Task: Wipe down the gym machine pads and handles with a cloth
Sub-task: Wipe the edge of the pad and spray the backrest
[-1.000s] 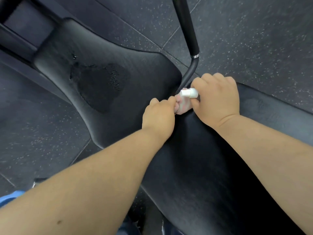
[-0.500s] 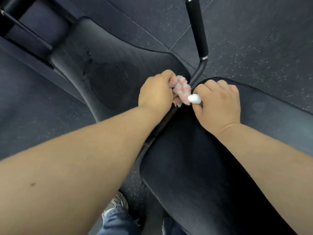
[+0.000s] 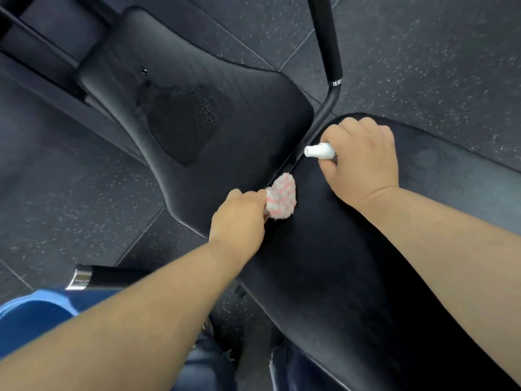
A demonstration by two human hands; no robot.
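Cloth (image 3: pixel 282 196) is pressing on the edge of the near pad (image 3: pixel 366 263).
Left hand (image 3: pixel 239 218) is gripping it bunched, probably for firm rubbing; right hand (image 3: pixel 363 156) is curling around a spray bottle (image 3: pixel 318 151), holding it ready.

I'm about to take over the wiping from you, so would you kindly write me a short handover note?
Left hand grips the pink-and-white cloth at the edge of the near pad, beside the gap between the pads.
Right hand holds the white spray bottle over that pad.
Far pad carries a wet patch, not yet wiped off.
Left to do: that patch, the upright handle, the chrome-tipped handle lower left.
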